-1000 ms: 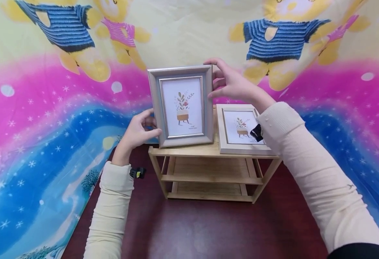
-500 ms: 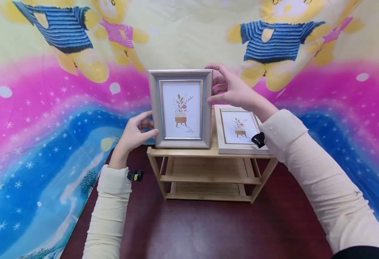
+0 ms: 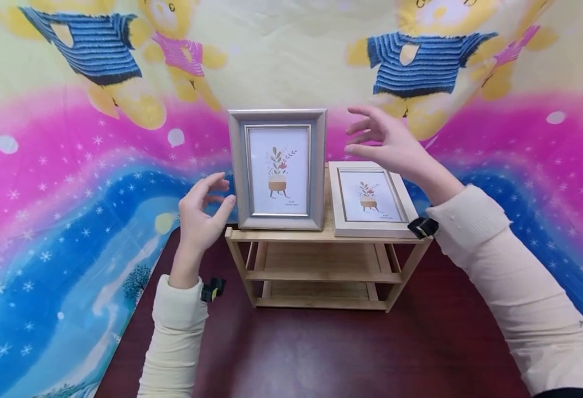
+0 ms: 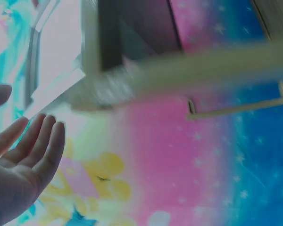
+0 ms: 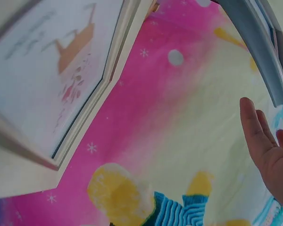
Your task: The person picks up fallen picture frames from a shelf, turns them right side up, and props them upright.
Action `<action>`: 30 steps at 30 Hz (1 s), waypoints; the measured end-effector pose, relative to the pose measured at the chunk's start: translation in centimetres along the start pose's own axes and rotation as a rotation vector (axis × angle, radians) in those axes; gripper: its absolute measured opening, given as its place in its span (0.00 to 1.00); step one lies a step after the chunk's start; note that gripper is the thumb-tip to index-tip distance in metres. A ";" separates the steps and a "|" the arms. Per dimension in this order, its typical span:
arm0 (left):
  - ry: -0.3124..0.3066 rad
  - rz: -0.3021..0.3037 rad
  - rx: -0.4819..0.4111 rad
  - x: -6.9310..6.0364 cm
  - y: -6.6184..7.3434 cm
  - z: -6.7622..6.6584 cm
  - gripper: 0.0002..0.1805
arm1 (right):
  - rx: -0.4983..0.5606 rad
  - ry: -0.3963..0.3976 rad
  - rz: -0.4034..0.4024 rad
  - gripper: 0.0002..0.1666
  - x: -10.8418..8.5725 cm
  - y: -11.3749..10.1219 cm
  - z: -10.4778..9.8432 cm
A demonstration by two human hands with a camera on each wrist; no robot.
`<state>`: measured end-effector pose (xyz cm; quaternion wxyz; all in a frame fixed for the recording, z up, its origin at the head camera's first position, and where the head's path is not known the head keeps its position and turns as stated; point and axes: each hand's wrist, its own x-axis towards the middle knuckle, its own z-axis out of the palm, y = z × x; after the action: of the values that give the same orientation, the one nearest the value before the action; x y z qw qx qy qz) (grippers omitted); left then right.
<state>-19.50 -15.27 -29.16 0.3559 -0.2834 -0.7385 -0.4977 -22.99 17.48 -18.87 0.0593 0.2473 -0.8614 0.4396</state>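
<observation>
A grey-silver picture frame [image 3: 279, 168] with a potted-plant print stands upright on the left part of a wooden shelf rack [image 3: 291, 236]. Just off its left edge is my left hand [image 3: 201, 213], fingers loosely bent and holding nothing. My right hand [image 3: 388, 138] hovers to the right of the frame, apart from it, thumb and fingers spread. Below that hand, a cream picture frame [image 3: 338, 226] with a similar print leans back on the rack's right part. In the right wrist view, the right hand [image 5: 269, 160] shows relaxed fingers near the grey frame's corner [image 5: 273, 89].
Two lower shelves [image 3: 326, 276] of the rack are visible under its top. The rack stands on a dark red table [image 3: 301, 354]. A cloth backdrop [image 3: 281, 55] printed with bears hangs close behind it.
The grey picture frame, tilted a second ago, now stands straight on the rack. Both hands have let go of it; the left moved slightly left and down, the right moved rightward.
</observation>
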 end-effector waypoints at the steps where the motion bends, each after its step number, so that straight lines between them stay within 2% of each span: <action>1: 0.031 0.036 -0.006 -0.3 0.4 0.3 0.19 | -0.028 0.013 0.004 0.37 -0.6 0.2 -0.2; 4: 0.083 0.099 -0.031 -1.1 1.4 1.7 0.15 | -0.088 0.046 0.031 0.32 -2.4 0.8 -0.8; 8: 0.080 0.133 -0.051 -2.1 2.5 3.7 0.15 | -0.125 0.092 0.086 0.29 -4.5 1.8 -1.3; 13: 0.026 0.168 -0.017 -3.0 3.6 6.6 0.20 | -0.124 0.131 0.145 0.27 -6.5 3.3 -2.0; 18: -0.031 0.182 0.049 -3.9 4.9 9.7 0.29 | -0.116 0.155 0.204 0.28 -7.6 5.2 -2.8; 22: -0.096 0.162 0.163 -4.3 6.1 11.9 0.37 | -0.145 0.144 0.278 0.33 -7.8 7.2 -3.2; 26: -0.164 0.093 0.258 -4.4 7.2 13.8 0.43 | -0.151 0.102 0.362 0.41 -7.4 9.6 -3.3; 30: -0.192 0.020 0.346 -4.2 8.1 15.4 0.47 | -0.092 0.040 0.435 0.46 -6.7 11.8 -3.2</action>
<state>-14.52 1.69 -32.12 0.3324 -0.2715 -0.8406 -0.3304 -23.18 28.33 -27.63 -0.0084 0.0439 -0.9123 0.4070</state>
